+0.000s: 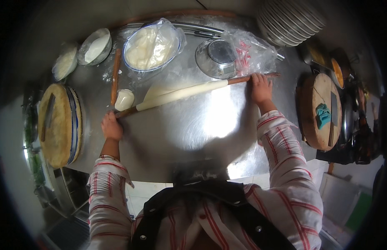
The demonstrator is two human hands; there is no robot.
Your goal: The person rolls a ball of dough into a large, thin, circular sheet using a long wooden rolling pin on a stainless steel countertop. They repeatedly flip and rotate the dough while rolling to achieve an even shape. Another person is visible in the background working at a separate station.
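Left hand (112,126): closed on one end of the long rolling pin (239,80).
Right hand (261,88): laid over the opposite end — whether its fingers curl round is hard to tell.
Dough sheet (185,92): wound about the pin between the hands, a thin flap lying behind; probably soft, light and easily torn — best handled by the bare wood.
Beside left hand: pale lump (125,100), short wooden rod (116,77).
Farther back: blue-rimmed bowl (133,66), scale (221,51), on the metal table (160,141).

Hands (261,88) seemingly hold a pin (239,80) wrapped in dough (183,95).
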